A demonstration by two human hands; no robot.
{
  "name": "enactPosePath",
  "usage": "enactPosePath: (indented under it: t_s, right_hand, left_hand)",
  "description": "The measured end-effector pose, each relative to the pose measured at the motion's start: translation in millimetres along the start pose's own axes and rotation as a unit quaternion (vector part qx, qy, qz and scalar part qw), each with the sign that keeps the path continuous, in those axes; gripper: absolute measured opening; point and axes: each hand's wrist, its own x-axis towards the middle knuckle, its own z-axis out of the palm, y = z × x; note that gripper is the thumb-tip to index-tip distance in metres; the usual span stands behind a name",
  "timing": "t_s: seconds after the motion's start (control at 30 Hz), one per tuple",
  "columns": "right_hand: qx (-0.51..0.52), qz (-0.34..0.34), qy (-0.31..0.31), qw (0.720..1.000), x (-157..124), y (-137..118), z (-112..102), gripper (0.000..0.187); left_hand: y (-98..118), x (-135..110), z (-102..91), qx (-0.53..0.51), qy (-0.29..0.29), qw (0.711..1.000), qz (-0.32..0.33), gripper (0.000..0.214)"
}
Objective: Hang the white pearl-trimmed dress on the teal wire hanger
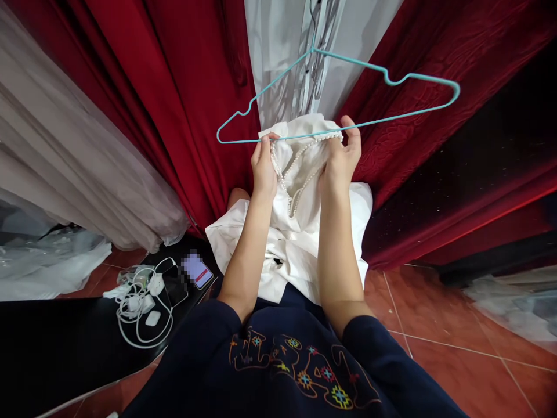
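Navy shirt [296, 354]; left hand [264, 168], right hand [342, 161] gripping white garment [300, 226] by hanger [312, 50].

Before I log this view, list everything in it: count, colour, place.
Hanger: 1, light blue, upper centre
Beaded garment: 1, white, centre, over lap
Openwork frame: 1, white, behind hanger
Bench: 1, black, lower left
Phone: 1, lilac screen, on bench
Cables: tangled, uncountable, white, on bench
Red fabric: several panels, both sides
Greyish drape: 1 or more, left
Sheer fabric: heaps, whitish, both sides
Floor tiles: several, reddish, below
Shirt: 1, navy, worn
Hands: 2, bare, gripping garment
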Motion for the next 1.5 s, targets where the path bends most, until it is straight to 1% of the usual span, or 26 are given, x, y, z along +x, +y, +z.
enactPosePath:
  t_s: [0.07, 0.1, 0.13, 0.2, 0.27, 0.33, 0.43, 0.53, 0.6, 0.67, 0.73, 0.77, 0.8, 0.87, 0.93, 0.97, 1.0, 1.03, 1.07, 1.13, 1.23, 1.3, 1.33, 1.4, 1.43, 1.5]
  right_hand:
    - [0.049, -0.028, 0.004, 0.998, -1, -1, 8, 0.040]
    - [0.076, -0.039, -0.001, 0.996, -4, -3, 8, 0.038]
    - [0.091, -0.041, -0.019, 0.995, -7, -5, 7, 0.037]
    - [0.085, -0.035, -0.045, 0.995, -14, -7, 2, 0.040]
    - [0.049, -0.032, -0.050, 0.997, -19, -7, -3, 0.051]
    - [0.035, -0.042, -0.057, 0.997, -20, -4, -5, 0.060]
    - [0.048, -0.059, -0.067, 0.995, -14, 4, -4, 0.061]
    - [0.061, -0.055, -0.033, 0.996, -6, 11, 0, 0.051]
    - [0.084, -0.050, -0.010, 0.995, -2, 14, 3, 0.045]
    - [0.103, -0.050, -0.007, 0.993, -2, 15, 3, 0.042]
    - [0.104, -0.061, -0.022, 0.992, -3, 15, 1, 0.041]
    - [0.098, -0.069, -0.031, 0.992, -4, 14, -1, 0.041]
    - [0.086, -0.077, -0.039, 0.993, -4, 13, -3, 0.040]
    - [0.056, -0.084, -0.046, 0.994, -4, 11, -7, 0.039]
    - [0.044, -0.088, -0.048, 0.994, -3, 11, -9, 0.037]
    - [0.048, -0.092, -0.049, 0.993, -3, 11, -10, 0.036]
    - [0.057, -0.096, -0.051, 0.992, -2, 12, -10, 0.036]
    - [0.066, -0.100, -0.052, 0.991, -2, 13, -10, 0.035]
    - [0.072, -0.101, -0.051, 0.991, -2, 14, -9, 0.035]
    - [0.067, -0.089, -0.045, 0.993, -2, 15, -8, 0.036]
    - [0.039, -0.061, -0.030, 0.997, -3, 16, -7, 0.037]
    - [0.038, -0.055, -0.023, 0.998, -3, 16, -6, 0.037]
    - [0.042, -0.053, -0.022, 0.997, -3, 15, -6, 0.037]
    - [0.048, -0.048, -0.021, 0.997, -4, 15, -6, 0.038]
    - [0.045, -0.044, -0.020, 0.998, -4, 15, -5, 0.038]
    - [0.032, -0.039, -0.013, 0.999, -4, 16, -5, 0.039]
  left_hand:
    - [2, 1, 0.9, -0.017, 0.004, 1.000, -0.020, 0.042]
    - [2, 1, 1.7, -0.029, 0.009, 0.999, -0.031, 0.041]
    - [1, 0, 2.8, -0.040, 0.013, 0.998, -0.041, 0.041]
    - [-2, -2, 5.0, -0.056, 0.017, 0.997, -0.055, 0.040]
    - [-6, -4, 6.2, -0.062, 0.016, 0.996, -0.055, 0.039]
    - [-10, -3, 5.4, -0.052, 0.012, 0.998, -0.046, 0.039]
    - [-16, 0, 0.8, -0.029, -0.005, 0.999, -0.034, 0.039]
    - [-19, 2, -6.6, -0.021, -0.034, 0.999, -0.015, 0.036]
    - [-19, 1, -14.6, -0.010, -0.063, 0.998, 0.002, 0.033]
    - [-18, -1, -27.2, 0.012, -0.093, 0.995, 0.019, 0.025]
    - [-17, -1, -45.1, 0.047, -0.100, 0.993, 0.037, 0.019]
    - [-16, 0, -55.7, 0.067, -0.088, 0.992, 0.054, 0.022]
    - [-16, 2, -67.1, 0.087, -0.061, 0.991, 0.080, 0.025]
    - [-12, 12, -89.8, 0.116, 0.021, 0.980, 0.159, 0.026]
    - [-4, 28, -109.3, 0.134, 0.103, 0.956, 0.241, 0.023]
    - [2, 38, -116.5, 0.145, 0.129, 0.945, 0.265, 0.023]
    - [9, 48, -121.4, 0.155, 0.143, 0.938, 0.274, 0.025]
    - [17, 58, -123.6, 0.167, 0.147, 0.937, 0.270, 0.026]
    - [27, 68, -122.9, 0.178, 0.147, 0.938, 0.258, 0.026]
    - [46, 85, -112.2, 0.203, 0.129, 0.945, 0.223, 0.024]
    - [76, 102, -80.3, 0.264, 0.066, 0.943, 0.193, 0.022]
    - [94, 109, -59.1, 0.307, 0.013, 0.934, 0.185, 0.026]
    - [101, 111, -51.8, 0.324, -0.012, 0.929, 0.181, 0.029]
    - [114, 114, -46.5, 0.347, -0.046, 0.922, 0.166, 0.034]
    - [118, 114, -48.7, 0.356, -0.051, 0.920, 0.157, 0.035]
    - [125, 112, -59.7, 0.388, -0.043, 0.909, 0.144, 0.036]
